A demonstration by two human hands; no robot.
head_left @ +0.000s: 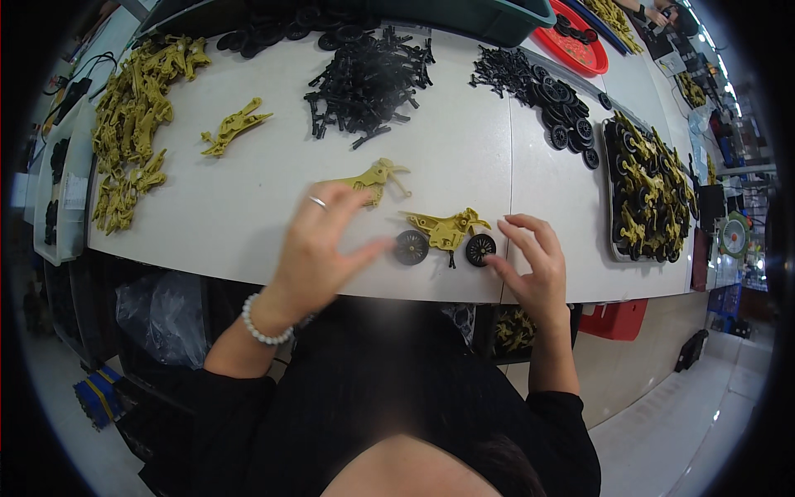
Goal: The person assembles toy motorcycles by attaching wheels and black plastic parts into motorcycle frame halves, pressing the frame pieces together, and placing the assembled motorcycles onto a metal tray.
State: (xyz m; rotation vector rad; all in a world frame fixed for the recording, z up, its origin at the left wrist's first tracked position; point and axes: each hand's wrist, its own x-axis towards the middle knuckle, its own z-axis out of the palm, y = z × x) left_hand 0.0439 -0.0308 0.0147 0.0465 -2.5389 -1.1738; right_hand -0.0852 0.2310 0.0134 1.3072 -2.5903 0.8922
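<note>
A yellow toy motorcycle (447,230) with two black spoked wheels and a small black peg beneath it lies in front of me. My right hand (537,263) is at its right end, thumb and fingers apart around the right wheel (480,249); the thumb tip is at the tyre's edge. My left hand (319,244), slightly blurred, is open, its thumb pointing toward the left wheel (411,248). Its fingertips overlap the tail of a second yellow motorcycle body (377,178), which has no wheels on it. Whether they touch it I cannot tell.
Yellow bodies (137,124) are heaped at the left, with a single body (236,127) nearby. Black fork-like parts (364,87) and wheels (567,112) lie in piles farther back. A tray (614,240) of wheeled motorcycles stands right. A green bin (489,21) is behind.
</note>
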